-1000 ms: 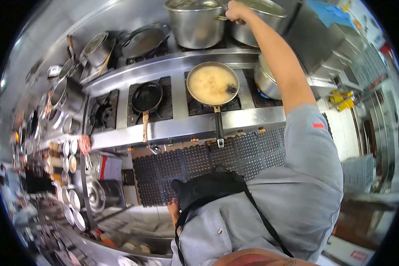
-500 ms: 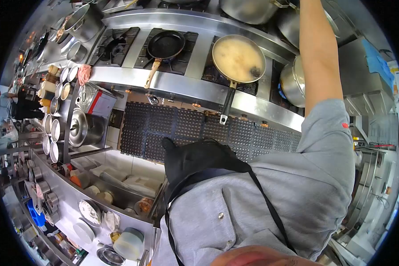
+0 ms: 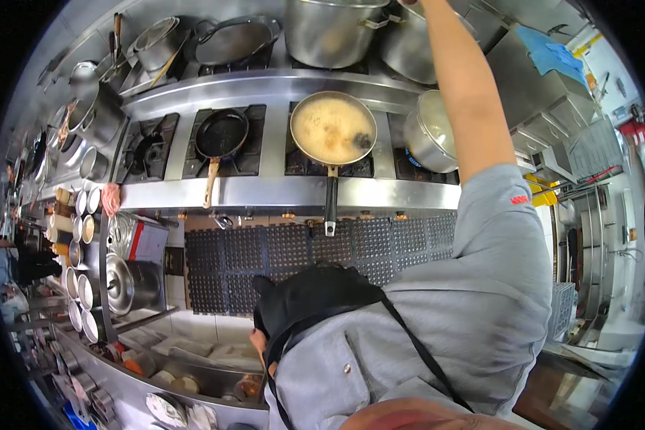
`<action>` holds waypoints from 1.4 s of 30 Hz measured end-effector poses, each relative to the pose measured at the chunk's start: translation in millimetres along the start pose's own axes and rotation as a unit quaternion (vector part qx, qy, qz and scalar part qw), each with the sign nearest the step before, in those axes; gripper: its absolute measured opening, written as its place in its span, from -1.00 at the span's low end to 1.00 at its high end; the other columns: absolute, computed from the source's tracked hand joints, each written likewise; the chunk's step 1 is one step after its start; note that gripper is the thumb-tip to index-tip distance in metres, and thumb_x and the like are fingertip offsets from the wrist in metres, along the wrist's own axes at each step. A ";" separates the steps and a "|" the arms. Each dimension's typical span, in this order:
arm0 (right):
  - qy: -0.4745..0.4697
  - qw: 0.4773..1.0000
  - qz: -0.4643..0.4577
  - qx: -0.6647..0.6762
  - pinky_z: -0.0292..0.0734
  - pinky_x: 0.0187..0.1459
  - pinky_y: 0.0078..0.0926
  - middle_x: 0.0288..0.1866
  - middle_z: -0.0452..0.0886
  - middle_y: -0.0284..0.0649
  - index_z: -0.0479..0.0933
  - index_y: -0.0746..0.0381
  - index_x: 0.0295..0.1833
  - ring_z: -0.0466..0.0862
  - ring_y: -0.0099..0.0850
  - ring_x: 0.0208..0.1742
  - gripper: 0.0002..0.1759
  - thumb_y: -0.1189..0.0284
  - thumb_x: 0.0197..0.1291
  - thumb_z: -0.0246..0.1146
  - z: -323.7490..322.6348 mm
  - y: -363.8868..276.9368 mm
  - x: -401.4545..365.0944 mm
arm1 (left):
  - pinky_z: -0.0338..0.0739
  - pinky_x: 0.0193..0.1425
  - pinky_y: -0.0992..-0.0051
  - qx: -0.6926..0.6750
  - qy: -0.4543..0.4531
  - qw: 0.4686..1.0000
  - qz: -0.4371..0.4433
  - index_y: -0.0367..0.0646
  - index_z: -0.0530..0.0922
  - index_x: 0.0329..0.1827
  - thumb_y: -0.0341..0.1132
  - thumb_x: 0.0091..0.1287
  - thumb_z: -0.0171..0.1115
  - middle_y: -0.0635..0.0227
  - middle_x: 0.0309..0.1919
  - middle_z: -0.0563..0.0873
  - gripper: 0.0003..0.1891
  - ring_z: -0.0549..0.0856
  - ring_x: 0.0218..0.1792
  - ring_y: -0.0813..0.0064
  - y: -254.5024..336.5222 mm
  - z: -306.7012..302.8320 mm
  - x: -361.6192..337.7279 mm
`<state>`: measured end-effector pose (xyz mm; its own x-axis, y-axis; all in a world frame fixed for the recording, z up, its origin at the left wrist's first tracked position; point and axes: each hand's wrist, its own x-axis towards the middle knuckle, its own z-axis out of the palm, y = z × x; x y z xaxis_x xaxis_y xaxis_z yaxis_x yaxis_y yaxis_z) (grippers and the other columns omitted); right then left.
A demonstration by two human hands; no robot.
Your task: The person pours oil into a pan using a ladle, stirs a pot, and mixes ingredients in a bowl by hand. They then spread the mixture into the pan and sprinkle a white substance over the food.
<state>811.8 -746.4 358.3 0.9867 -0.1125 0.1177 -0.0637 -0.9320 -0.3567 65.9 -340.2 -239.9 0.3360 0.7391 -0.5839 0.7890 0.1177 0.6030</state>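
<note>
The right hand (image 3: 411, 3) is cut off by the top edge, near a large pot (image 3: 407, 51) at upper right; the left hand (image 3: 258, 341) is seen beside the apron (image 3: 322, 301), lower centre; neither grip can be told

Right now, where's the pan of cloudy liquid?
Head view, upper centre: the pan of liquid sits on a front burner, between the black pan at left and the steel pot at right.

A head-worn fisheye camera looked forward and steeply down, its round field bounded by black corners. The wearer's grey shirt (image 3: 437, 308) loomed close at the bottom, the gas range (image 3: 272, 192) spread farther off above, and the top edge cropped the right hand (image 3: 411, 2).
</note>
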 end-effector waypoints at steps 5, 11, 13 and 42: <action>0.046 0.998 -0.013 -0.045 0.57 -0.37 -0.17 -0.44 0.68 0.01 0.64 0.36 -0.43 0.70 -0.21 -0.42 -0.81 0.44 -0.07 0.24 27.7 -11.5 -31.0 | 0.51 -0.19 0.21 0.013 -0.012 1.000 -0.022 -0.34 0.63 -0.23 -0.01 0.28 0.19 0.00 -0.32 0.71 -0.55 0.66 -0.35 0.08 -13.6 1.8 6.6; -0.092 0.968 0.006 0.231 0.49 -0.49 -0.25 -0.55 0.62 -0.07 0.63 0.35 -0.48 0.59 -0.27 -0.58 -0.80 0.43 0.03 0.22 91.0 27.0 78.0 | 0.50 -0.20 0.22 0.025 -0.028 0.999 -0.038 -0.34 0.62 -0.22 -0.01 0.29 0.19 0.01 -0.33 0.71 -0.55 0.66 -0.35 0.09 -20.7 0.2 5.1; -0.302 0.793 0.139 0.510 0.33 -0.59 -0.39 -0.62 0.55 -0.16 0.60 0.32 -0.53 0.43 -0.39 -0.64 -0.81 0.46 0.06 0.23 89.7 23.3 90.6 | 0.50 -0.21 0.22 0.026 -0.032 0.998 -0.042 -0.34 0.62 -0.21 -0.01 0.29 0.18 0.01 -0.34 0.71 -0.55 0.66 -0.36 0.09 -24.6 2.7 4.9; 0.088 0.994 -0.052 -0.045 0.54 0.02 -0.02 -0.08 0.64 0.10 0.45 0.26 0.07 0.64 0.05 -0.02 -0.57 0.46 0.01 0.20 136.2 66.1 -135.7 | 0.50 -0.27 0.22 0.139 -0.095 0.986 -0.011 -0.34 0.58 -0.16 -0.04 0.31 0.17 0.06 -0.38 0.69 -0.57 0.66 -0.37 0.14 -40.9 9.6 32.6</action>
<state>694.1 -745.8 192.6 0.9476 -0.0654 0.3128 0.0158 -0.9680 -0.2503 49.5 -327.3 -288.8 0.3860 0.5972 -0.7031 0.8991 -0.0730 0.4316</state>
